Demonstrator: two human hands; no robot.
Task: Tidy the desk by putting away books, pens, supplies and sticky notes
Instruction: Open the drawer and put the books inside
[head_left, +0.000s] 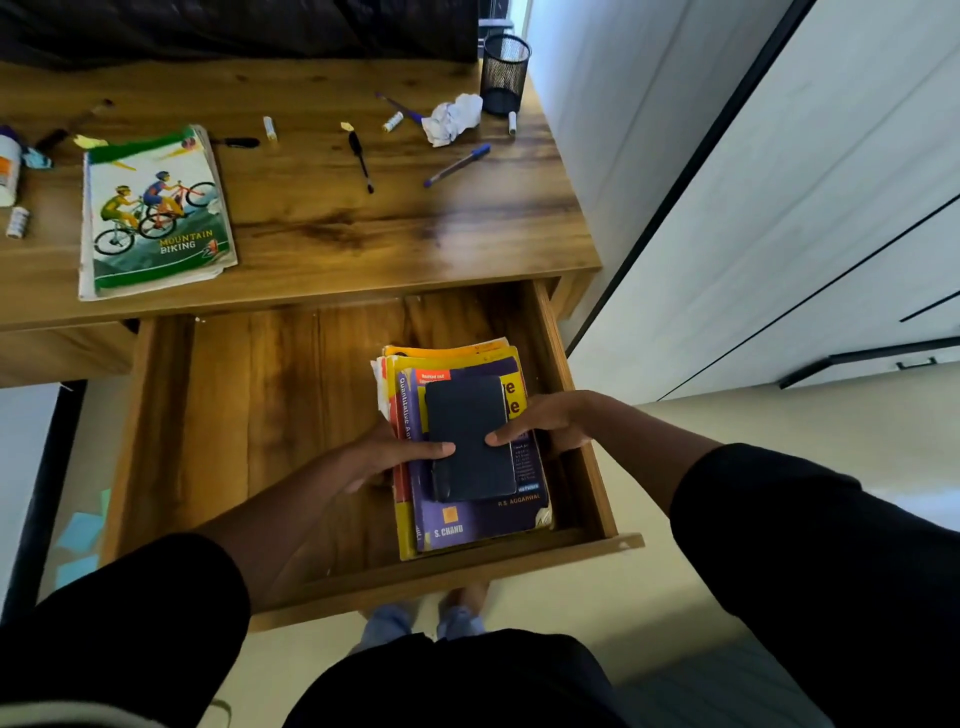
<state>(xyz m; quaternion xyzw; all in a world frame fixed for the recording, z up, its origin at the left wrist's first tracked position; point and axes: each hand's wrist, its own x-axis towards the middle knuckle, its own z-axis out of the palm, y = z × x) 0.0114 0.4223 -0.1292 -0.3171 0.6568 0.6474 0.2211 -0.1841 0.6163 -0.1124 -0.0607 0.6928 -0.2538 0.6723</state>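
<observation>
Both hands are down in the open drawer (582, 415) on the book stack (467, 519) at its right end. The left hand (387, 457) grips the stack's left edge with the thumb lying over the small dark notebook (470, 415) on top, and the right hand (545, 421) holds the right edge the same way, thumb on the notebook, other fingers tucked down the side where I can't see them. The stack's long axis runs front to back, roughly parallel with the drawer's side wall and close beside it, so it looks pretty much seated. I'd guess the next thing is the biking book (156, 213) left on the desk (337, 234), which lies up and to the left of the hands, well apart from them, long axis also roughly front to back. The left hand is nearer. Nothing really blocks that reach, just the desk's front edge to lift over. Beyond it are a black pen (361, 161), a blue pen (457, 165), crumpled paper (452, 119) and a mesh pen cup (504, 73) at the far right corner. Sticky notes (78, 535) are on the floor to the left.
</observation>
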